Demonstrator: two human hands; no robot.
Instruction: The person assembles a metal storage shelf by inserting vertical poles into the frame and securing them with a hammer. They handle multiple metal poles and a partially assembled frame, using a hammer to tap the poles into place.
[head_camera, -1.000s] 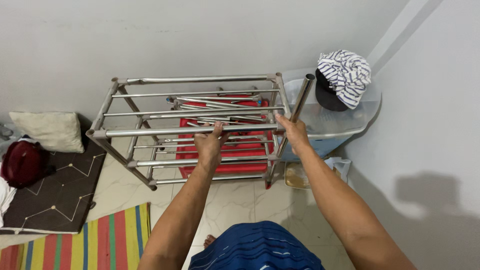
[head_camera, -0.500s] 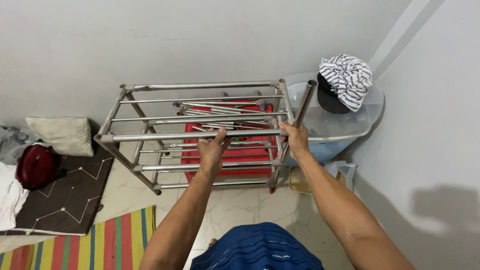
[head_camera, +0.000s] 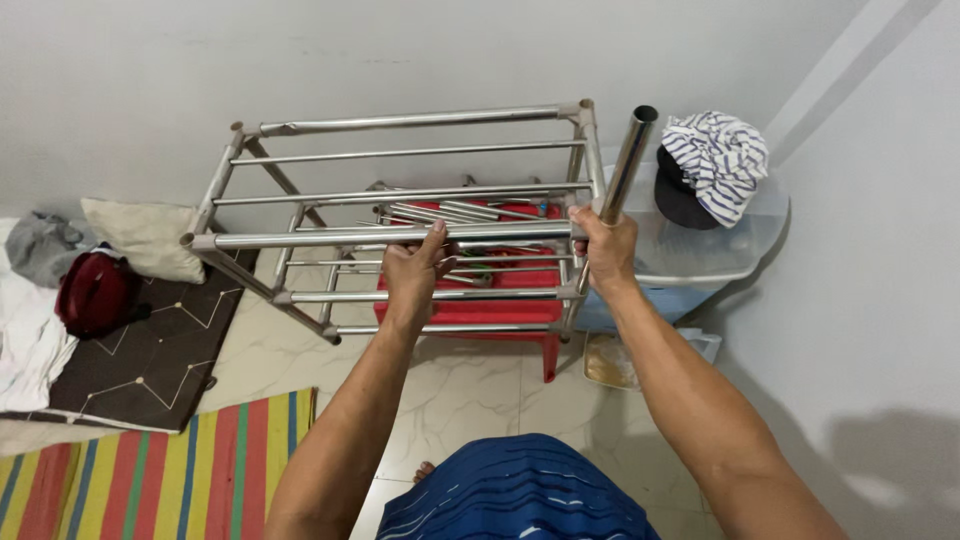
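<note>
My left hand (head_camera: 415, 268) wrapped the metal rack (head_camera: 400, 215)'s front rail to steady it above the red stool (head_camera: 470, 300); my right hand (head_camera: 603, 245) gripped 1 loose steel tube (head_camera: 627, 160) upright at its corner.

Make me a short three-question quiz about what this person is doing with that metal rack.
1. True or false: the left hand grips a horizontal bar of the metal rack.
2. What does the right hand hold?
3. The striped cloth lies on: A) the rug, B) the plastic bin, C) the red stool.

Key: 1 true. 2 an upright steel tube. 3 B.
</note>
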